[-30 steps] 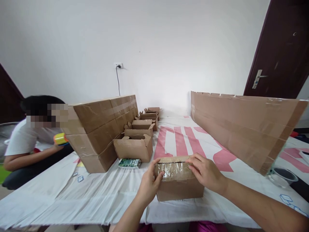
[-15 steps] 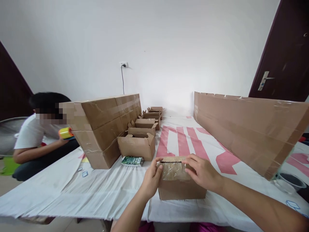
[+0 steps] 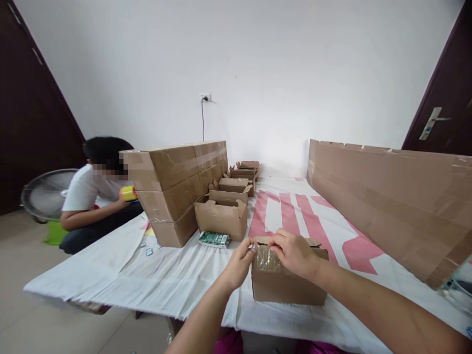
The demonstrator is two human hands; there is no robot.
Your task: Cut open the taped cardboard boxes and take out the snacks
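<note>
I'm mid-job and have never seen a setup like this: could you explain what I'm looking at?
There's no machine: these are a person's bare hands, seen from one camera worn on their head, looking forward and down. The left hand and right hand touch the top of a cardboard box with clear tape; whether they grip the tape is hard to tell. On the white-and-pink cloth are stacked closed boxes, a row of open boxes, a green-and-white carton and, at right, a long cardboard wall. Another person crouches at left.
</note>
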